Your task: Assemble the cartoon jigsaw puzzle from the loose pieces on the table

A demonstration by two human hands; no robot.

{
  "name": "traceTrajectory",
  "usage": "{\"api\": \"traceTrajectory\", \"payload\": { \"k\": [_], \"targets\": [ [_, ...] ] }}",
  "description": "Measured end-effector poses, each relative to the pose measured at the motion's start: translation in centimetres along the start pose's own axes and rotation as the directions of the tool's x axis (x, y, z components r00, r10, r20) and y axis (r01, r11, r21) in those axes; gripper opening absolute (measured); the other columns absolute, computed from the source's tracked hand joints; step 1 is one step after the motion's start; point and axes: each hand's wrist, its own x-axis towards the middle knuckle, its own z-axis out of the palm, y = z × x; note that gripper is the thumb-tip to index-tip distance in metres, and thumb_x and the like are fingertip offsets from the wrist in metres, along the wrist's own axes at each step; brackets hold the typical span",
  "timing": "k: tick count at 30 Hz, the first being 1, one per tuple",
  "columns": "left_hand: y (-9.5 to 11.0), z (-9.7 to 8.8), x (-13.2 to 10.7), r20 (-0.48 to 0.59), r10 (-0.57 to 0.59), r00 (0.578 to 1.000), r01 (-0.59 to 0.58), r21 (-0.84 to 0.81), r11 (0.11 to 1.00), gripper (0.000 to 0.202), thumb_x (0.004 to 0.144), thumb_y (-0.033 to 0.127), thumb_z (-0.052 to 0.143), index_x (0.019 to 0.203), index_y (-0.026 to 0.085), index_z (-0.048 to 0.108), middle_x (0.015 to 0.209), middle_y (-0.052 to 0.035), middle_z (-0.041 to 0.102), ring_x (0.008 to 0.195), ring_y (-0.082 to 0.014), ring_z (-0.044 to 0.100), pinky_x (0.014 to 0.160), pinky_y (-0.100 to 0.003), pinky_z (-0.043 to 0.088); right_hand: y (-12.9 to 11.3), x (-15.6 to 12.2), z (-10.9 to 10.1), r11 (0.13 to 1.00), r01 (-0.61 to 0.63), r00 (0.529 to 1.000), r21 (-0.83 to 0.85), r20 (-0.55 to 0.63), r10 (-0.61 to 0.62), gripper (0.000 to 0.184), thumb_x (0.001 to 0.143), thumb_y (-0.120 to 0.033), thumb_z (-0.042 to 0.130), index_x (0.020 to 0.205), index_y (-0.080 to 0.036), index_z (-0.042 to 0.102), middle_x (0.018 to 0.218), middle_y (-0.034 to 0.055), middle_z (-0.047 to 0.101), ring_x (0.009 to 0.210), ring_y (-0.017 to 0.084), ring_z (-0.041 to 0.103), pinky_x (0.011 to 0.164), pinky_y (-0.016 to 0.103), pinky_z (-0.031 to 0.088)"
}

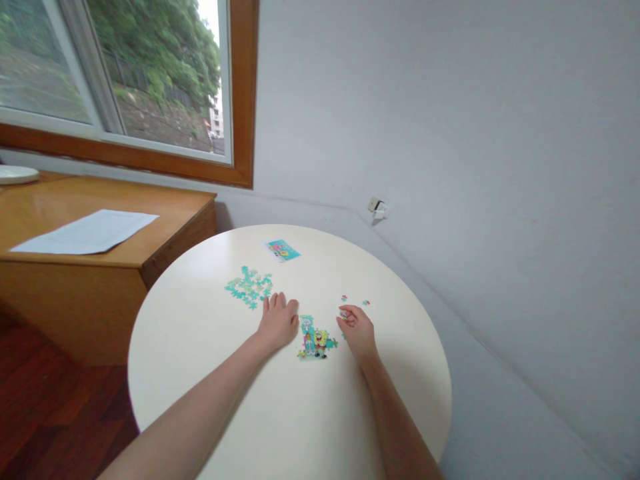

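Observation:
A partly joined jigsaw puzzle [309, 343], showing a yellow square character and a taller pale one, lies on the round white table [190, 373]. Just left of it rests my left hand [280, 321], palm down, fingers apart and loosely bent; its fingertips are by the edge of a heap of loose teal puzzle pieces [249, 285]. On the puzzle's right, my right hand [359, 332] pinches a small puzzle piece [343, 314] between thumb and index finger. Part of that piece is hidden by the fingers. Another teal bit shows under this hand.
Two single puzzle pieces [367, 303] lie beyond my right hand. A small picture card [283, 251] sits near the table's far edge. To the left stands a wooden desk [175, 207] with a sheet of paper [87, 232]. A wall socket [375, 205] is behind the table.

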Motion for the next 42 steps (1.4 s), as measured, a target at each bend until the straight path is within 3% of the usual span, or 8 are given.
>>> {"api": "traceTrajectory", "payload": {
  "k": [11,25,42],
  "targets": [
    [0.08,-0.09,-0.03,0.006,-0.005,1.000,0.005,-0.001,1.000,0.031,0.085,0.022,0.040,0.113,0.018,0.053,0.118,-0.0148,0.046,0.120,-0.0322,0.037,0.102,-0.051,0.023,0.22,-0.09,0.12,0.999,-0.026,1.000,0.047,0.002,0.026,0.028,0.060,-0.027,0.059,0.086,-0.017,0.064,0.074,0.0006,0.053,0.055,0.010,0.049,0.055,0.026,0.047],
    [0.00,-0.06,0.01,0.009,-0.006,1.000,0.006,-0.002,1.000,0.032,0.086,0.023,0.039,0.114,0.019,0.052,0.120,-0.0149,0.045,0.121,-0.0330,0.036,0.102,-0.053,0.021,-0.16,-0.03,0.02,0.999,0.006,1.000,-0.049,-0.006,-0.006,0.024,0.062,-0.025,0.058,0.084,-0.019,0.064,0.071,0.0000,0.055,0.055,0.010,0.048,0.052,0.024,0.046],
    [0.05,-0.04,-0.04,0.010,-0.011,1.000,0.011,0.004,1.000,0.031,0.086,0.023,0.040,0.114,0.020,0.052,0.122,-0.0135,0.045,0.122,-0.0321,0.036,0.103,-0.052,0.021,-0.48,-0.11,0.02,1.000,-0.010,1.000,-0.029,-0.003,0.010,0.024,0.060,-0.026,0.058,0.083,-0.018,0.062,0.068,-0.0003,0.054,0.054,0.011,0.049,0.050,0.024,0.044]
  ]
}}
